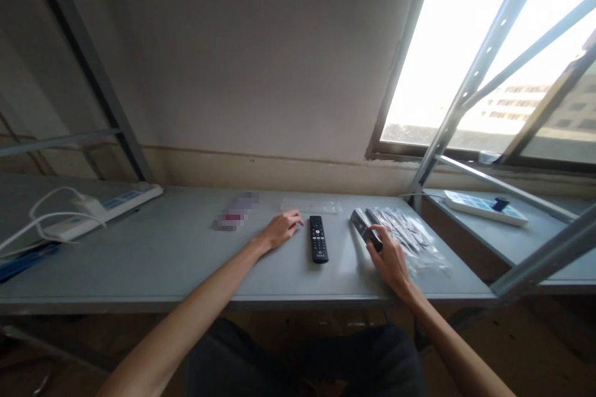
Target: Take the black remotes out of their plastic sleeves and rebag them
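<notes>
A black remote control (pixel 318 239) lies face up on the grey table, its buttons pointing upward. Just left of it rests my left hand (pixel 282 229), fingers loosely stretched over the tabletop and holding nothing. At the right, my right hand (pixel 390 260) has its thumb and fingers round the near end of a second dark remote control (pixel 361 223). Beside that one, several dark remotes in clear plastic wrapping (pixel 404 229) lie together. Behind the middle remote is a flat clear plastic bag (pixel 311 205).
A blurred-out purple item (pixel 236 211) lies left of my left hand. A white power strip (pixel 107 211) with cables is at the far left. Another power strip (pixel 484 208) sits on the right-hand table, past the metal frame post (pixel 431 161). A wall and window stand behind.
</notes>
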Motion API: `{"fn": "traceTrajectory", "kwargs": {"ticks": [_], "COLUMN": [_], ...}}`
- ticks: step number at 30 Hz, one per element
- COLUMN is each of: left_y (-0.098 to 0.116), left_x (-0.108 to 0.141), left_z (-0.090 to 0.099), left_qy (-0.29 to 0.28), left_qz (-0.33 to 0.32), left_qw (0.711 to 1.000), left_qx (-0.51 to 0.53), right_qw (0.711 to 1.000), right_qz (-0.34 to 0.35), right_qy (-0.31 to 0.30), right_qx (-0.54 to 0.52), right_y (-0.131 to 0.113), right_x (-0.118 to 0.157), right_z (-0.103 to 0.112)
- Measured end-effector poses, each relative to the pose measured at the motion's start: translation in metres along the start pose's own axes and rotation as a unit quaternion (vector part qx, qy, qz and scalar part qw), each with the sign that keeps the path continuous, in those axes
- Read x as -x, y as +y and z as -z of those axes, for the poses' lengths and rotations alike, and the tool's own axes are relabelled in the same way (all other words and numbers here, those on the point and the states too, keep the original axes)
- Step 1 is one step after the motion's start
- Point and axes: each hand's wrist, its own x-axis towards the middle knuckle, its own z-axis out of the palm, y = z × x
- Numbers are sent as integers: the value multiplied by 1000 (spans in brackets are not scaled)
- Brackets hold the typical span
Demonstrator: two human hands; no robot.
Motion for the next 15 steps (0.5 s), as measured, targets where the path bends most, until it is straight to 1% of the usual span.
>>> {"fn": "traceTrajectory", "kwargs": {"ticks": [2, 4, 7, 10, 13, 15], "left_y": [2, 4, 11, 21, 29, 29], "left_x": [0, -1, 0, -1, -1, -2], "left_z": [0, 0, 1, 2, 3, 2], "left_qy": [3, 4, 6, 36, 118, 157], "left_qz": [-7, -14, -25, -31, -42, -22], "left_qw": [1000, 1000, 1000, 999, 992, 986], "left_qx": [-2, -2, 1, 3, -21, -56], "right_qw": [998, 990, 976, 963, 948, 931], "right_qz": [37, 86, 150, 205, 272, 335], "right_qy": [55, 109, 157, 174, 163, 142], "right_qx": [-22, -17, -7, -13, -24, -25], "right_y": [-2, -8, -24, -45, -65, -75], "right_x": [2, 1, -10, -36, -69, -90], "right_z": [1, 2, 2, 1, -3, -8]}}
